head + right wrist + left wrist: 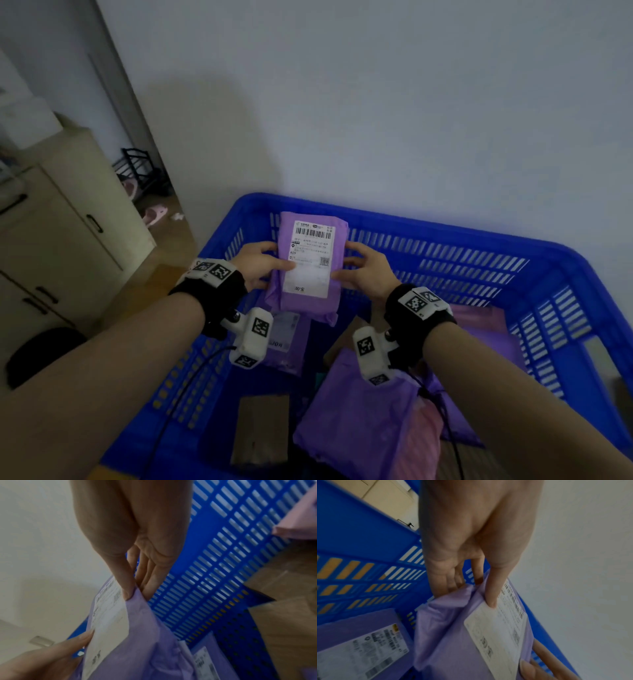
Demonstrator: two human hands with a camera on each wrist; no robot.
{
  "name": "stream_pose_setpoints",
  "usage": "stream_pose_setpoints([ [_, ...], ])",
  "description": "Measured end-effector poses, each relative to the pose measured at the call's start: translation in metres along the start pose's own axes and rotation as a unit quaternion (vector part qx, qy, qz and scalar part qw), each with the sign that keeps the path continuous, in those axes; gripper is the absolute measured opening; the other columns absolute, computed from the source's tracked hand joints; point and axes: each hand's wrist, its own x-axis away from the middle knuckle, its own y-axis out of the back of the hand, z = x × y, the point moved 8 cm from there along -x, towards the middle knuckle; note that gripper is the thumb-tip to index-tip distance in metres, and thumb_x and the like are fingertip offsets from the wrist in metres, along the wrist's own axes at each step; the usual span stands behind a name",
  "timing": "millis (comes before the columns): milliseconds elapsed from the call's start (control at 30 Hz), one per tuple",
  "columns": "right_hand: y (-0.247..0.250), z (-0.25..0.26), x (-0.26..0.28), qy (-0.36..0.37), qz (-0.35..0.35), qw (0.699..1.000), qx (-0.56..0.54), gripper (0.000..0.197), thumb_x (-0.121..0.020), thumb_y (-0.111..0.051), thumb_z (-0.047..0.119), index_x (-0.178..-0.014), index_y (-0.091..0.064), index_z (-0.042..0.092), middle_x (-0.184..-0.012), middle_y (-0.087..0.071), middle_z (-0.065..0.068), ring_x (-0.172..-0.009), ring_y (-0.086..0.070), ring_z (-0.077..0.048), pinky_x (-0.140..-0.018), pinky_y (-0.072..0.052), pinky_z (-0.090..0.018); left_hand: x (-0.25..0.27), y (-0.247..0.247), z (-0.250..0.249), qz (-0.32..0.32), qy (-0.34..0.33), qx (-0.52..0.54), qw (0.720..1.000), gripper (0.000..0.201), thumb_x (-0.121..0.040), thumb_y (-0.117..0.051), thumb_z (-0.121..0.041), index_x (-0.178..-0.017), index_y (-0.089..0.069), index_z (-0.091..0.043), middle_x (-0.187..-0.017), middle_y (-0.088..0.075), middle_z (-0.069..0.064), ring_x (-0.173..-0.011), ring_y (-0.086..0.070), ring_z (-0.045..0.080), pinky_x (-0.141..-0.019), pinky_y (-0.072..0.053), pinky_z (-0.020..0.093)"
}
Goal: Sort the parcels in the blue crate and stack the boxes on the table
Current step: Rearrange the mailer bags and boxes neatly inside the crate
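Note:
A purple mailer parcel [308, 267] with a white shipping label is held up above the blue crate [445, 236], label facing me. My left hand [260, 265] pinches its left edge, thumb on the label and fingers behind. My right hand [363, 270] pinches its right edge the same way. The left wrist view shows the left hand [471, 588] gripping the purple parcel [453, 635]. The right wrist view shows the right hand [135, 585] pinching the parcel [142, 635]. Inside the crate lie more purple mailers [363, 411] and a brown cardboard box [262, 428].
A beige cabinet [68, 219] stands to the left of the crate. A white wall [376, 102] rises behind it. A pink parcel [479, 315] lies at the crate's right side. A black shoe rack [140, 171] sits in the doorway beyond.

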Motion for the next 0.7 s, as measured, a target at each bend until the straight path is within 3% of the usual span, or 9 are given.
stream_pose_setpoints([
  [67,-0.002,-0.021,-0.002,-0.031,-0.001,0.999,-0.017,0.06,-0.075,-0.069,-0.013,-0.128,-0.051,0.009,-0.087,-0.064,-0.007,-0.073,-0.064,-0.02,-0.054,-0.058,-0.025,-0.006,0.001,0.015,0.006,0.02,-0.013,1.0,0.04,-0.084,-0.067,-0.003,-0.123,-0.06,-0.01,-0.118,-0.066,0.011,-0.101,-0.064,0.027,-0.078,-0.056,0.041],
  [133,-0.006,-0.047,-0.007,-0.075,0.0,0.997,-0.032,0.062,-0.075,-0.067,-0.015,-0.131,-0.048,0.003,-0.084,-0.063,-0.009,-0.073,-0.063,-0.021,-0.053,-0.059,-0.026,-0.012,0.003,0.03,-0.007,0.039,-0.03,0.999,0.042,-0.085,-0.064,-0.001,-0.126,-0.057,-0.01,-0.115,-0.066,0.012,-0.09,-0.061,0.023,-0.062,-0.05,0.031],
  [167,-0.008,-0.06,-0.009,-0.099,0.002,0.995,-0.029,0.065,-0.076,-0.066,-0.016,-0.134,-0.045,0.003,-0.083,-0.063,-0.008,-0.072,-0.062,-0.02,-0.051,-0.058,-0.025,-0.016,0.004,0.039,-0.018,0.052,-0.044,0.998,0.045,-0.085,-0.063,-0.001,-0.129,-0.054,-0.011,-0.116,-0.065,0.013,-0.092,-0.06,0.023,-0.062,-0.047,0.03],
  [300,-0.022,-0.104,-0.022,-0.176,0.019,0.984,-0.001,0.07,-0.077,-0.065,-0.016,-0.138,-0.04,0.005,-0.087,-0.064,-0.011,-0.074,-0.062,-0.021,-0.046,-0.056,-0.023,-0.033,0.007,0.077,-0.045,0.099,-0.089,0.99,0.055,-0.084,-0.062,0.004,-0.135,-0.048,-0.012,-0.118,-0.061,0.016,-0.097,-0.055,0.026,-0.075,-0.045,0.036],
  [400,-0.035,-0.133,-0.036,-0.221,0.03,0.974,0.022,0.071,-0.076,-0.064,-0.019,-0.139,-0.039,0.004,-0.113,-0.064,-0.026,-0.095,-0.062,-0.033,-0.061,-0.057,-0.035,-0.049,0.009,0.099,-0.06,0.113,-0.122,0.984,0.06,-0.081,-0.059,0.01,-0.137,-0.046,-0.008,-0.127,-0.057,0.026,-0.096,-0.06,0.034,-0.063,-0.047,0.034],
  [467,-0.044,-0.149,-0.046,-0.247,0.04,0.967,0.055,0.071,-0.075,-0.064,-0.017,-0.138,-0.042,0.006,-0.12,-0.061,-0.025,-0.105,-0.061,-0.034,-0.064,-0.056,-0.036,-0.055,0.01,0.113,-0.08,0.129,-0.154,0.976,0.066,-0.08,-0.062,0.008,-0.141,-0.04,-0.009,-0.136,-0.051,0.023,-0.118,-0.053,0.04,-0.081,-0.051,0.044],
  [533,-0.053,-0.164,-0.054,-0.273,0.055,0.956,0.089,0.068,-0.074,-0.065,-0.016,-0.135,-0.047,0.008,-0.119,-0.061,-0.019,-0.106,-0.061,-0.033,-0.065,-0.058,-0.036,-0.06,0.012,0.125,-0.091,0.136,-0.199,0.966,0.072,-0.081,-0.065,0.003,-0.144,-0.035,-0.012,-0.141,-0.046,0.016,-0.127,-0.047,0.034,-0.101,-0.043,0.04],
  [633,-0.074,-0.186,-0.071,-0.294,0.091,0.941,0.142,0.062,-0.072,-0.067,-0.013,-0.129,-0.053,0.007,-0.116,-0.063,-0.019,-0.104,-0.063,-0.035,-0.083,-0.056,-0.048,-0.073,0.011,0.139,-0.072,0.131,-0.275,0.95,0.064,-0.086,-0.06,0.001,-0.144,-0.036,-0.015,-0.144,-0.042,0.011,-0.129,-0.045,0.028,-0.091,-0.041,0.025],
  [700,-0.077,-0.183,-0.072,-0.29,0.094,0.937,0.173,0.05,-0.074,-0.066,-0.009,-0.121,-0.057,0.005,-0.112,-0.065,-0.021,-0.102,-0.064,-0.036,-0.084,-0.055,-0.052,-0.074,0.009,0.134,-0.064,0.117,-0.296,0.946,0.059,-0.088,-0.054,0.002,-0.142,-0.04,-0.018,-0.144,-0.042,0.012,-0.126,-0.047,0.03,-0.086,-0.042,0.025],
])
